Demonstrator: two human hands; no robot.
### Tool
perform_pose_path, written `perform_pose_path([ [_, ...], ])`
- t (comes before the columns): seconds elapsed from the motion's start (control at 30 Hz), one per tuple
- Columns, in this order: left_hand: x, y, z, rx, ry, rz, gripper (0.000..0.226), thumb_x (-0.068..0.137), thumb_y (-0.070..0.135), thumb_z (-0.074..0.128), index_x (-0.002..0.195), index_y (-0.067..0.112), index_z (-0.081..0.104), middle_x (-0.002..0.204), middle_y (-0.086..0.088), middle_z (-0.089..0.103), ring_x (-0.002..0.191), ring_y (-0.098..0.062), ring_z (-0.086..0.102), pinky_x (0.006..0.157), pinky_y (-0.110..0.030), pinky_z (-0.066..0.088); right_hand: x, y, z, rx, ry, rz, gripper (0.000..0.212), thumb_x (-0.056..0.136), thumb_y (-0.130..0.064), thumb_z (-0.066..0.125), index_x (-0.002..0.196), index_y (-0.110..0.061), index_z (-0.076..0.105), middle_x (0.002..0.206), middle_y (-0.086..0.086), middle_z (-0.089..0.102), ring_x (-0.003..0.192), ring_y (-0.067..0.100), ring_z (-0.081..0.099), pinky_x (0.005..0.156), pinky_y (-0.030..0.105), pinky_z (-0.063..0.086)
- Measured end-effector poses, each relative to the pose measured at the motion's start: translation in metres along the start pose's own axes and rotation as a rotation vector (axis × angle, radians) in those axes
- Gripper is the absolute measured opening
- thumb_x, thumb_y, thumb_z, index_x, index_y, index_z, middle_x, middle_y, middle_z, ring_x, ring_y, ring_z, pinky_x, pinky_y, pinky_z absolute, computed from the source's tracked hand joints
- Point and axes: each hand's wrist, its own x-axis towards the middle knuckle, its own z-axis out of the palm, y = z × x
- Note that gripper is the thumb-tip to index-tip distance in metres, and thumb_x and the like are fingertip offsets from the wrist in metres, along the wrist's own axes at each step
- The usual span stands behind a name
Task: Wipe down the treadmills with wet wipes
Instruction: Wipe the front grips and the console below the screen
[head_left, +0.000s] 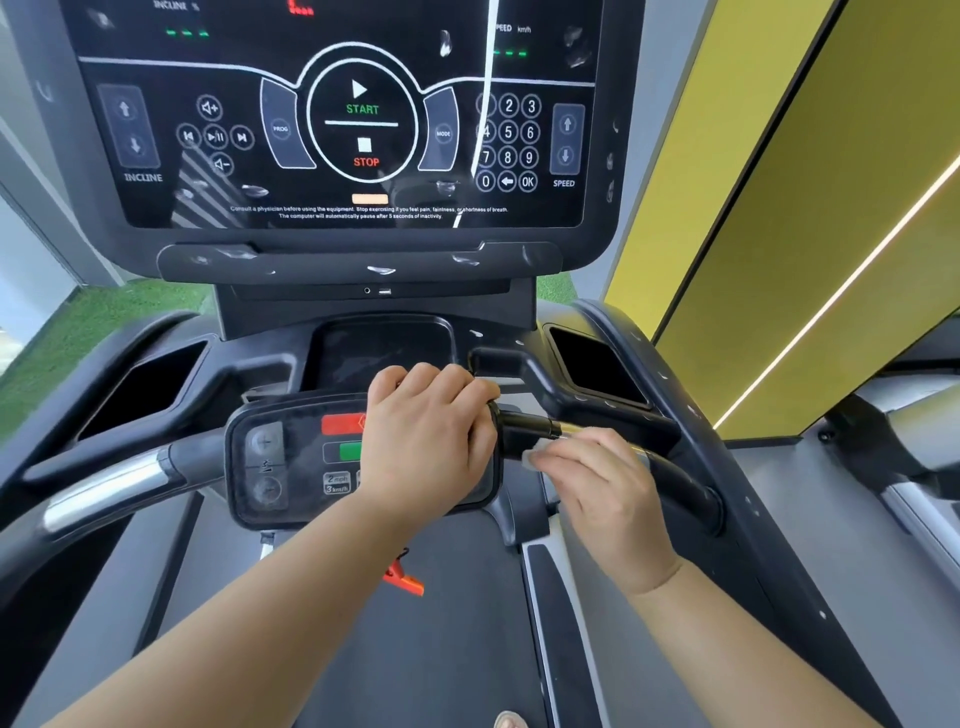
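Note:
I stand on a black treadmill whose big console fills the top of the view. A small control pad with a red and a green button sits on the front handlebar. My left hand rests over the pad's right end, fingers curled round its top edge. Just right of it, my right hand pinches a small white wet wipe against the black right handlebar, next to its shiny metal section.
The left handlebar has a chrome section. Cup-holder recesses lie on both sides of a centre tray. An orange safety clip hangs over the belt. A yellow wall panel stands to the right.

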Motion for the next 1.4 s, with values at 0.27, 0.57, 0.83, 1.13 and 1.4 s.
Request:
perform_pose_path([
  [0.27, 0.0, -0.001, 0.0, 0.001, 0.004, 0.014, 0.031, 0.088, 0.023, 0.039, 0.088, 0.021, 0.07, 0.077, 0.004, 0.063, 0.067, -0.024, 0.055, 0.075, -0.036, 0.035, -0.001, 0.001, 0.003, -0.041, 0.024, -0.027, 0.011, 0.087, -0.002, 0.065, 0.087, -0.003, 0.076, 0.089, 0.006, 0.07, 0.086, 0.021, 0.057, 0.079, 0.029, 0.051],
  [0.57, 0.0, 0.0, 0.0, 0.008, 0.006, 0.016, 0.032, 0.088, 0.023, 0.038, 0.088, 0.021, 0.07, 0.077, 0.004, 0.063, 0.067, -0.024, 0.055, 0.075, -0.036, 0.034, 0.01, -0.013, 0.012, -0.036, 0.104, 0.053, 0.023, 0.092, -0.012, 0.06, 0.072, -0.011, 0.073, 0.075, -0.004, 0.07, 0.073, 0.02, 0.057, 0.067, 0.03, 0.048],
  [0.83, -0.001, 0.001, 0.001, 0.012, 0.023, 0.0, 0.03, 0.087, 0.022, 0.04, 0.086, 0.021, 0.07, 0.076, 0.004, 0.063, 0.067, -0.024, 0.055, 0.076, -0.035, 0.033, 0.026, -0.014, 0.01, 0.076, 0.036, 0.179, 0.011, 0.078, -0.004, 0.072, 0.069, -0.006, 0.066, 0.07, 0.002, 0.065, 0.071, 0.02, 0.059, 0.066, 0.029, 0.05],
  [1.13, 0.0, 0.001, -0.001, 0.01, 0.003, -0.003, 0.031, 0.087, 0.022, 0.039, 0.087, 0.021, 0.07, 0.077, 0.004, 0.063, 0.068, -0.024, 0.056, 0.075, -0.035, 0.033, 0.009, -0.025, 0.012, 0.073, 0.018, 0.183, 0.022, 0.083, -0.002, 0.065, 0.064, -0.006, 0.056, 0.065, 0.001, 0.053, 0.068, 0.014, 0.049, 0.062, 0.02, 0.043],
  [1.4, 0.0, 0.001, -0.002, 0.005, -0.014, 0.002, 0.032, 0.088, 0.022, 0.038, 0.088, 0.02, 0.07, 0.078, 0.003, 0.064, 0.068, -0.024, 0.056, 0.075, -0.036, 0.034, 0.011, -0.028, 0.014, 0.172, 0.04, 0.342, 0.021, 0.084, -0.016, 0.055, 0.064, -0.01, 0.051, 0.069, 0.003, 0.063, 0.068, 0.023, 0.062, 0.057, 0.034, 0.051],
])
